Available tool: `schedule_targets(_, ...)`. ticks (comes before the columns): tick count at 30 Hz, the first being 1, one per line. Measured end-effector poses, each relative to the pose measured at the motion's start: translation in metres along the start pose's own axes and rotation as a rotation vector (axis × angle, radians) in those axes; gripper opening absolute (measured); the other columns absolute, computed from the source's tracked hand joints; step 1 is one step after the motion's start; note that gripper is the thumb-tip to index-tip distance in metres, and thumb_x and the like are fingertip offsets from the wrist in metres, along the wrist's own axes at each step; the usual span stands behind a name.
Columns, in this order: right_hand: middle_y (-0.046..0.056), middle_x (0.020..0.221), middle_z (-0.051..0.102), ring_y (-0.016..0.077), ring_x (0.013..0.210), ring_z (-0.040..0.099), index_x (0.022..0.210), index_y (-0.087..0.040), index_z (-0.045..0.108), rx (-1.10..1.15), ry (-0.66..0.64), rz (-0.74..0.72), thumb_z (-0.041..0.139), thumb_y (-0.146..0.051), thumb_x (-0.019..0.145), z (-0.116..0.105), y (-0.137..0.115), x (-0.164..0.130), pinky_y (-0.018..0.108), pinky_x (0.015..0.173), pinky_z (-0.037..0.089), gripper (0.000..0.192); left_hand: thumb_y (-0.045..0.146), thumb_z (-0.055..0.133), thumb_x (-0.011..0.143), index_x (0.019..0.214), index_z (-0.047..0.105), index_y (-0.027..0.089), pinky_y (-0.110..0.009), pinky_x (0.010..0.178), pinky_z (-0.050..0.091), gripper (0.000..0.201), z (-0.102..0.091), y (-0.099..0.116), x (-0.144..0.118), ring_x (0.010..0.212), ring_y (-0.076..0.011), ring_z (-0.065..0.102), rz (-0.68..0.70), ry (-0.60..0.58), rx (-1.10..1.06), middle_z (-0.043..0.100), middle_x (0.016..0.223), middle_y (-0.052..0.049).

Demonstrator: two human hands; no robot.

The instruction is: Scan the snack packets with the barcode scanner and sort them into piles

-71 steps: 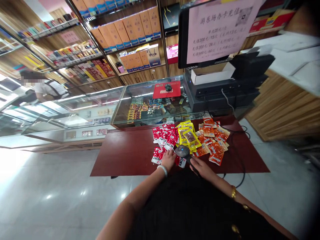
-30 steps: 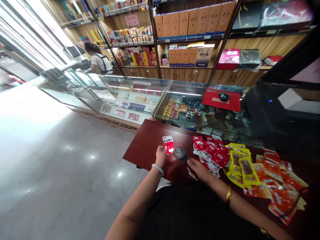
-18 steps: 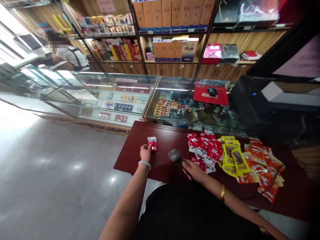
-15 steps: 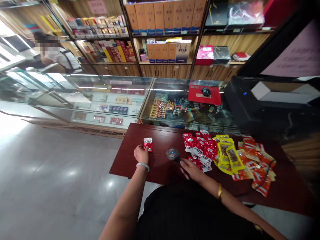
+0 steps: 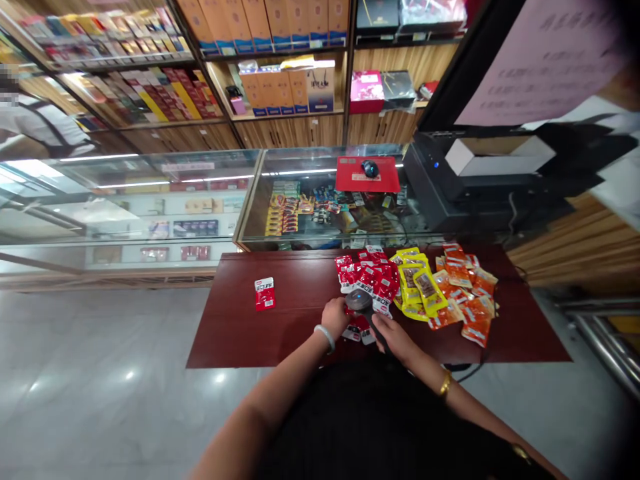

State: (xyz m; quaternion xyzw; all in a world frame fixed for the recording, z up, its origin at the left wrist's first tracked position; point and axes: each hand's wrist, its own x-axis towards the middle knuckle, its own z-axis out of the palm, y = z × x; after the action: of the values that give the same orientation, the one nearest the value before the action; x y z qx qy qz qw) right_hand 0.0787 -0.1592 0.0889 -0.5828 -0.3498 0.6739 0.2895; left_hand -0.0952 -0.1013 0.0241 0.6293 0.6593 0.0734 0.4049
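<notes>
Two hands at near table (image 5: 240,333) edge: right hand (image 5: 395,335) clenched round scanner (image 5: 361,301) handle; left hand (image 5: 335,316) fingers on red packets (image 5: 367,280) at pile's near edge, grip unclear. Single red packet (image 5: 265,294) lies apart, well left.

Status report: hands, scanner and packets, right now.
Right hand grips scanner. Left hand on red packets. One red packet lies apart, nothing blocking.

Right hand (image 5: 396,335) on scanner (image 5: 361,301) (handheld), left hand (image 5: 335,318) at red packets (image 5: 367,279).
</notes>
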Motion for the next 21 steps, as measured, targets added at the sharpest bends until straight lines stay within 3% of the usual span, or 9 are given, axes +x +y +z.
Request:
schedule_targets(3, -0.008, 0.057, 0.05, 0.0075, 0.036, 0.04, 0.085, -0.022, 0.051, 0.032, 0.033, 0.05, 0.052, -0.073, 0.079, -0.02, 0.009, -0.01, 0.022, 0.038, 0.031, 0.051, 0.042, 0.083, 0.059, 0.126, 0.053, 0.021, -0.04, 0.098, 0.039, 0.076, 0.011, 0.006, -0.009, 0.117, -0.0324, 0.049, 0.093, 0.004, 0.312, 0.055, 0.126, -0.015)
schedule_targets(5, -0.008, 0.058, 0.05, 0.0074, 0.036, 0.04, 0.083, -0.022, 0.051, 0.043, 0.026, 0.058, 0.052, -0.072, 0.079, -0.028, 0.012, -0.014, 0.022, 0.038, 0.03, 0.05, 0.043, 0.083, 0.059, 0.134, 0.045, 0.021, -0.041, 0.099, 0.038, 0.086, 0.018, 0.007, -0.012, 0.12, -0.0333, 0.046, 0.086, 0.001, 0.404, 0.049, 0.132, -0.017)
schedule_targets(8, -0.008, 0.059, 0.05, 0.0071, 0.037, 0.041, 0.082, -0.022, 0.05, 0.045, 0.011, 0.057, 0.052, -0.072, 0.079, -0.033, 0.014, -0.016, 0.022, 0.039, 0.03, 0.05, 0.045, 0.082, 0.061, 0.13, 0.046, 0.017, -0.042, 0.098, 0.038, 0.084, 0.023, 0.007, -0.012, 0.119, -0.0338, 0.047, 0.024, 0.019, 0.456, 0.049, 0.129, -0.019)
schedule_targets(11, -0.008, 0.058, 0.05, 0.007, 0.036, 0.04, 0.081, -0.022, 0.05, 0.041, 0.0, 0.068, 0.052, -0.073, 0.079, -0.034, 0.015, -0.012, 0.022, 0.038, 0.029, 0.051, 0.045, 0.081, 0.063, 0.113, 0.056, 0.015, -0.041, 0.095, 0.04, 0.064, 0.022, 0.005, -0.012, 0.116, -0.0344, 0.05, -0.028, 0.017, 0.459, 0.056, 0.119, -0.019)
schedule_targets(15, -0.008, 0.057, 0.05, 0.0075, 0.036, 0.04, 0.084, -0.023, 0.051, 0.033, -0.042, 0.059, 0.052, -0.073, 0.078, -0.03, 0.013, -0.006, 0.022, 0.039, 0.03, 0.05, 0.038, 0.075, 0.072, 0.106, 0.056, 0.017, -0.035, 0.087, 0.043, 0.043, 0.013, -0.006, -0.013, 0.105, -0.0298, 0.061, -0.127, 0.015, 0.318, 0.066, 0.107, -0.016)
schedule_targets(18, -0.009, 0.056, 0.049, 0.0071, 0.035, 0.04, 0.085, -0.023, 0.051, 0.015, -0.091, 0.04, 0.052, -0.073, 0.078, -0.021, 0.008, -0.001, 0.021, 0.037, 0.029, 0.051, 0.037, 0.074, 0.075, 0.106, 0.053, 0.02, -0.029, 0.074, 0.043, 0.041, 0.004, -0.023, -0.014, 0.088, -0.0233, 0.067, -0.249, 0.03, 0.061, 0.071, 0.094, -0.009)
schedule_targets(21, -0.009, 0.057, 0.049, 0.0064, 0.035, 0.039, 0.082, -0.022, 0.049, 0.007, -0.147, 0.013, 0.053, -0.073, 0.078, -0.009, -0.002, 0.003, 0.021, 0.036, 0.028, 0.051, 0.037, 0.076, 0.073, 0.1, 0.052, 0.021, -0.025, 0.069, 0.042, 0.04, -0.005, -0.04, -0.017, 0.083, -0.0197, 0.066, -0.302, 0.118, -0.13, 0.071, 0.091, -0.005)
